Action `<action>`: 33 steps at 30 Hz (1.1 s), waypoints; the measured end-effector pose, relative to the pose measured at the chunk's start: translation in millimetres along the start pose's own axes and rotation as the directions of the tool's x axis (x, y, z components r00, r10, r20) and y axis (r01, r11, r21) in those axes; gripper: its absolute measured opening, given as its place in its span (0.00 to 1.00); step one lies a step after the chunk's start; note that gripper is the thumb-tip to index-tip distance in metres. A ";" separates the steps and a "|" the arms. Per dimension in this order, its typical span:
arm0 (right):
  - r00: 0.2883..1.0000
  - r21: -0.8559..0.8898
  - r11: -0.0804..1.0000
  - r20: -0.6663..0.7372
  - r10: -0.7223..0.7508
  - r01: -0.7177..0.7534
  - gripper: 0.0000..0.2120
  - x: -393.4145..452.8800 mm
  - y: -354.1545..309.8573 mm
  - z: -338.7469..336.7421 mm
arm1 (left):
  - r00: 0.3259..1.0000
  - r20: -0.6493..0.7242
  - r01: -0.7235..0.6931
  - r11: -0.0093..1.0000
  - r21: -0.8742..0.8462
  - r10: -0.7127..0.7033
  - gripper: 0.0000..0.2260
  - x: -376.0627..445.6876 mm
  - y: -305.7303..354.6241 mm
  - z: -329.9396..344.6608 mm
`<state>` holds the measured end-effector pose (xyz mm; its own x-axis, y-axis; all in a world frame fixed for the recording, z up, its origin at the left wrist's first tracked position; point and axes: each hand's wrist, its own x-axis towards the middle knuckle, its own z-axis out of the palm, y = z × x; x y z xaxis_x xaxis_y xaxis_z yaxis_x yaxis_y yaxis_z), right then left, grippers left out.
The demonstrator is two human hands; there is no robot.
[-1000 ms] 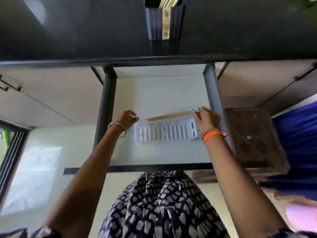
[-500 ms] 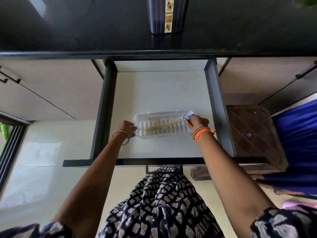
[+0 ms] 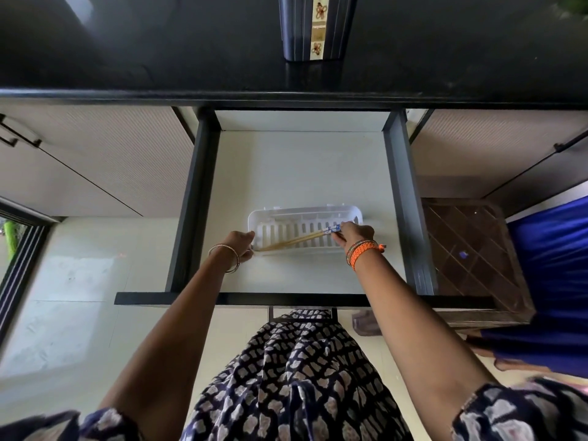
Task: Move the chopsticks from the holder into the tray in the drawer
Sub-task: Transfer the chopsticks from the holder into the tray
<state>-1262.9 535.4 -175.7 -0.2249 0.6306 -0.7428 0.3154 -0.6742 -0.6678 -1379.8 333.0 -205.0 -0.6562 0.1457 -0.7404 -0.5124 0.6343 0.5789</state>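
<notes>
A white slotted tray (image 3: 305, 214) lies in the open white drawer (image 3: 302, 167). A pair of wooden chopsticks (image 3: 296, 240) with blue-patterned tops lies slanted across the tray, tips at its left end. My right hand (image 3: 354, 232) is shut on their blue tops at the tray's right end. My left hand (image 3: 240, 246) grips the tray's left end. The dark chopstick holder (image 3: 316, 27) stands on the black counter above, its top cut off by the frame.
Dark drawer side rails (image 3: 409, 211) flank the drawer, and its front edge (image 3: 286, 299) lies near my body. A wooden lattice stool (image 3: 477, 249) stands right, beside blue fabric (image 3: 553, 281). Beige cabinet doors (image 3: 95, 160) sit on either side.
My right hand has brought the chopsticks down from above the tray's far rim into the tray. My left hand has moved onto the tray's left end. The view has tilted down.
</notes>
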 end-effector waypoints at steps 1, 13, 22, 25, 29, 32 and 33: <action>1.000 -0.019 1.000 0.010 0.016 -0.016 0.20 2.2 0.3 0.1 | 1.000 -0.004 0.016 0.999 -0.048 -0.016 0.15 -0.9 -0.3 1.5; 0.759 -0.759 0.174 0.545 -0.357 0.627 0.15 4.7 8.1 12.4 | 1.000 -0.016 0.015 0.995 -0.097 -0.017 0.14 -4.2 -1.6 -0.5; 0.612 -0.604 -0.200 0.790 -0.027 0.771 0.18 14.2 19.7 19.2 | 0.998 -0.018 0.048 0.983 -0.179 -0.052 0.15 -6.5 -1.4 2.8; 0.616 -0.608 -0.184 0.788 -0.016 0.772 0.16 10.1 15.8 14.9 | 0.997 -0.023 0.063 0.988 -0.142 -0.067 0.15 -8.1 0.4 3.4; 0.570 -0.590 -0.138 0.806 -0.157 0.796 0.21 -9.4 -17.2 22.5 | 1.000 -0.026 0.000 0.971 0.237 0.006 0.15 -19.3 27.8 -3.8; 0.462 -0.512 -0.064 0.816 -0.346 0.856 0.20 -28.4 -73.6 33.9 | 0.957 -0.089 -0.223 0.900 0.375 0.274 0.20 -35.8 92.5 -9.3; 0.429 -0.481 -0.030 0.806 -0.408 0.876 0.20 -34.8 -98.0 38.0 | 0.927 -0.093 -0.313 0.887 0.339 0.362 0.18 -41.8 120.9 -12.2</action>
<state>-1321.0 564.9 -86.2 -0.9681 0.2361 -0.0839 0.2374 0.7577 -0.6079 -1421.1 394.3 -99.9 -0.8457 0.2944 -0.4451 -0.0615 0.7747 0.6293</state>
